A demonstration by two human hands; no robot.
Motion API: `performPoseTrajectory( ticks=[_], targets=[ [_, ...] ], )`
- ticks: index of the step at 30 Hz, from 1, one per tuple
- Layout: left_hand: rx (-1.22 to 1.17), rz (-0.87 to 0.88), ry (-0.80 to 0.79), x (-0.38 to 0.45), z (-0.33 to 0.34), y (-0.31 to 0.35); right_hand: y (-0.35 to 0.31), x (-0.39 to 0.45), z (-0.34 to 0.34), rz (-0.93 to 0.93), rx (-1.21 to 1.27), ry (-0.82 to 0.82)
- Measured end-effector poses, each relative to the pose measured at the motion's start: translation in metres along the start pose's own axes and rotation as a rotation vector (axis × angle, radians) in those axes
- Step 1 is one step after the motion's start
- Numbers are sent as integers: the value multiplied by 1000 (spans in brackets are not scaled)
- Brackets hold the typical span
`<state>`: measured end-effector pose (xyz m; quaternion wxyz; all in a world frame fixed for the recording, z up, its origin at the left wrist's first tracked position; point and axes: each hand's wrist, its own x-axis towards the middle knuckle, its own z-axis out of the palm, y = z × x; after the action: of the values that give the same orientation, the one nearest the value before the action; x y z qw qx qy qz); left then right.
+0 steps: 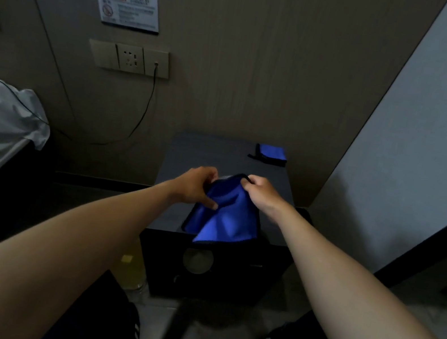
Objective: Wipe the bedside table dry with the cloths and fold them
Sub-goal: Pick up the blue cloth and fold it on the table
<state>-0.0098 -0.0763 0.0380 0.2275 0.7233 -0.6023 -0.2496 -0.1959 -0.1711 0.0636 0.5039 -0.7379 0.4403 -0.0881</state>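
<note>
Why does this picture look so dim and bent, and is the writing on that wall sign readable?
Head view: the room is dimly lit, so the table reads nearly black while the cloth held by the left hand and right hand stands out blue; the wide-angle lens bows the wall edges and stretches the forearms; the sign is too blurred to read.

Tabletop (188,157) left half bare; folded cloth (272,154) blocks far-right corner; walls apparently close behind, right.

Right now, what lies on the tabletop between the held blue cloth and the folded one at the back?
Nothing: the head view shows bare dark tabletop between the held cloth and the folded cloth.
</note>
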Motion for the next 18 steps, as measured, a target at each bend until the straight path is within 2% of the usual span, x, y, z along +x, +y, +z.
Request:
performPoseTrajectory(
  ticks=[5, 9, 12, 15, 18],
  targets=[
    [46, -58, -120, -2, 7, -11, -2, -3, -1, 17, 245, 55],
    [-10, -183, -171, -10, 24, -20, -5, -4, -5, 78, 422, -23],
    [-293, -261, -200, -16, 38, -29, -5, -2, -11, 129, 544, 15],
    [-563, -357, -215, -22, 50, -28, -4, -4, -16, 215, 658, -22],
    [-840, -493, -381, -26, 65, -19, 0, -6, -13, 223, 804, -39]
  ],
)
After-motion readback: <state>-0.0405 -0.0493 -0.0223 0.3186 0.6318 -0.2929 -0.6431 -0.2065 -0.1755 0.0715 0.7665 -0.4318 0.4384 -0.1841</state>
